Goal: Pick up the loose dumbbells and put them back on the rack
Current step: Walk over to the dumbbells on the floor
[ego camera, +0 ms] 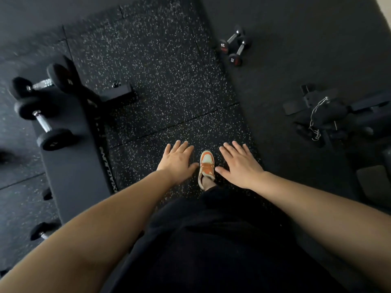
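Observation:
Two small black dumbbells (232, 46) with chrome handles lie side by side on the dark floor at the upper right, well ahead of both hands. Two larger black dumbbells lie at the left: one (45, 125) on the head of the black bench, another (41, 83) just beyond it. A further dumbbell end (42, 230) shows beside the bench at the lower left. My left hand (176, 160) and my right hand (240, 163) are stretched out flat over the speckled mat, fingers spread, holding nothing. No rack is in view.
A black padded bench (72, 161) runs along the left. Black machine parts with a chain (317, 117) sit on the floor at the right. My foot in an orange and white shoe (207, 166) stands on the speckled rubber mat (158, 70) between the hands.

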Demonstrator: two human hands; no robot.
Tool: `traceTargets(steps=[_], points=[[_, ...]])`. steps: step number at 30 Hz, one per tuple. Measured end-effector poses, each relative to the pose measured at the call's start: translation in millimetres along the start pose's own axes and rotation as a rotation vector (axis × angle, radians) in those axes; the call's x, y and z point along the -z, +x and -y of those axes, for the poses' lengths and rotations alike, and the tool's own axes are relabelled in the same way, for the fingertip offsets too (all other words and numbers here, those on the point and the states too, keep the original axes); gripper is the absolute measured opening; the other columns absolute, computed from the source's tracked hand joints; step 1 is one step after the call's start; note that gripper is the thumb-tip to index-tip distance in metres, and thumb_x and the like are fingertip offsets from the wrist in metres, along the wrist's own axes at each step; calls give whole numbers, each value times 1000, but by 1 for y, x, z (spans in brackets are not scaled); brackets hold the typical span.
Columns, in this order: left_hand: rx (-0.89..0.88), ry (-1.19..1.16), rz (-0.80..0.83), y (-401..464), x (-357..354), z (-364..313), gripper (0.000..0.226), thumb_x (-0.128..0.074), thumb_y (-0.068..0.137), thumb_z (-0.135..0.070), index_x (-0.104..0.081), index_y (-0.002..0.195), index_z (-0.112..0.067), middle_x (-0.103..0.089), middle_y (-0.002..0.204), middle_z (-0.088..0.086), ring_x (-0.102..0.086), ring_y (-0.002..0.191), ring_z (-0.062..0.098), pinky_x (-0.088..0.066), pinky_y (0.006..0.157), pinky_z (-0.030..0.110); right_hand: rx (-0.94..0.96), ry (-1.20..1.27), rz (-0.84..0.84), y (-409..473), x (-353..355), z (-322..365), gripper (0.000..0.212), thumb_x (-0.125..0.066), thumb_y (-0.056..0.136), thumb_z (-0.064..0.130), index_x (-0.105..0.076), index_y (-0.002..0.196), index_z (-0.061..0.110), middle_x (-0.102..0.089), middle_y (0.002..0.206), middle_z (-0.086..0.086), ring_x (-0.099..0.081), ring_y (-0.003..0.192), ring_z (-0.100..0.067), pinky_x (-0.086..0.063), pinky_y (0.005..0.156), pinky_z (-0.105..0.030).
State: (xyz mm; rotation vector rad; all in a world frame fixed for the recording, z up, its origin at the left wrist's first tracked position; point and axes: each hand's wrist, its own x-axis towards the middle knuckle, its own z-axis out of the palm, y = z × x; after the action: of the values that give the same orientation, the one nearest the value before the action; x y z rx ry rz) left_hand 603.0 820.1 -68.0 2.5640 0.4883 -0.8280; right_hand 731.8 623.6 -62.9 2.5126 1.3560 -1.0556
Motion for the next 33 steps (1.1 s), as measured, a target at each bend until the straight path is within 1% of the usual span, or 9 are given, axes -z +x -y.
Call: traceTargets(steps=[7,11,16,21,23,25,29,33], points=[[-11,-10,-35,72,67,-14,70,-42,98,-53,-23,156,-20,-15,165,3,-3,153,24,0,123,48,-16,1,-50,62,64,-48,81,-22,95,67,-8,158,17,-5,166,-5,3,152,-28,-2,123,-50],[4,9,-38,111,97,-16,69,-42,97,-52,-24,155,-19,-18,165,6,-5,153,26,-3,123,49,-36,36,-63,92,92,-59,81,-23,96,67,-8,158,17,-6,166,-5,1,152,-29,-4,122,-51],[-18,44,-42,161,137,-8,67,-42,97,-52,-26,154,-20,-20,164,7,-7,152,27,-4,123,49,-77,91,-76,129,122,-68,81,-25,95,66,-12,157,16,-8,166,-7,-1,152,-31,-5,122,-53],[-94,75,-18,219,187,10,68,-40,98,-51,-23,156,-20,-17,165,6,-4,153,26,-4,124,47,-121,131,-111,179,158,-78,84,-21,92,67,-17,156,14,-14,165,-9,-6,151,-32,-8,122,-54],[-144,89,-7,249,211,23,68,-40,98,-50,-22,156,-20,-16,165,5,-3,153,25,-3,124,47,-158,150,-116,206,176,-83,82,-24,93,66,-19,156,13,-16,164,-10,-8,151,-33,-9,121,-54],[-201,103,18,278,235,35,67,-40,98,-49,-22,156,-20,-16,165,5,-3,153,24,-2,124,46,-185,174,-118,231,194,-86,80,-28,96,64,-17,156,12,-16,164,-11,-8,151,-33,-9,121,-54],[-310,144,83,338,282,60,67,-39,99,-49,-21,156,-20,-17,165,4,-5,153,21,1,124,42,-207,198,-121,282,241,-100,79,-27,97,63,-11,157,13,-12,165,-9,-5,152,-30,-8,122,-52],[-347,240,118,395,323,72,69,-37,99,-54,-17,157,-22,-14,165,3,-4,153,22,2,123,46,-277,227,-155,324,277,-120,79,-24,97,64,-13,157,14,-13,165,-9,-6,152,-30,-9,122,-51]])
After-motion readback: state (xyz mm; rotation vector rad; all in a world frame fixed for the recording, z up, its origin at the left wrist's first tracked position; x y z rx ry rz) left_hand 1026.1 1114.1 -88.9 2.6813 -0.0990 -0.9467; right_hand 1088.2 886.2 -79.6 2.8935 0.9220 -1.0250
